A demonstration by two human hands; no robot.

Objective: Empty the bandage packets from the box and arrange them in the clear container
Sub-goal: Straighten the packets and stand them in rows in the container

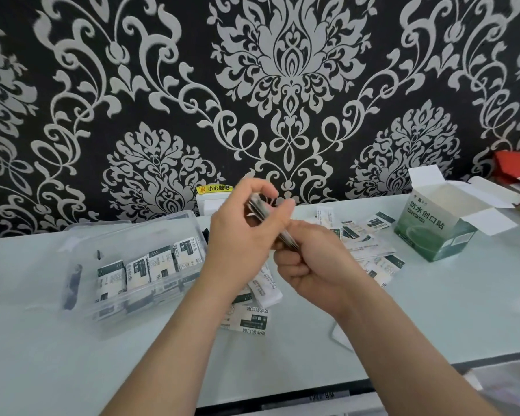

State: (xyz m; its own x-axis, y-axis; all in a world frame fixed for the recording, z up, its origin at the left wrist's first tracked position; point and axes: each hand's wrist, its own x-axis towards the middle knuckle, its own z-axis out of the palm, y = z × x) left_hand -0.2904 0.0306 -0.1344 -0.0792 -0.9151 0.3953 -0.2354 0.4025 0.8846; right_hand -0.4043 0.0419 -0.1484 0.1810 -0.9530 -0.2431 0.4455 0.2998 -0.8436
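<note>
Head: packets [258, 209] between curled fingers [254, 185]

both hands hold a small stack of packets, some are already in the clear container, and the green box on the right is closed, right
Not closed: the head view shows the green box open, flaps spread. Otherwise yes: left hand and right hand hold the stack of packets, and more packets sit in the clear container.

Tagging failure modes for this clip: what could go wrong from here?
1. The packet stack, held in midair by the left hand and right hand, may slip and scatter.
2. Pushing it into the clear container could topple the upright row there.
3. Loose packets under the forearms may get missed.
</note>
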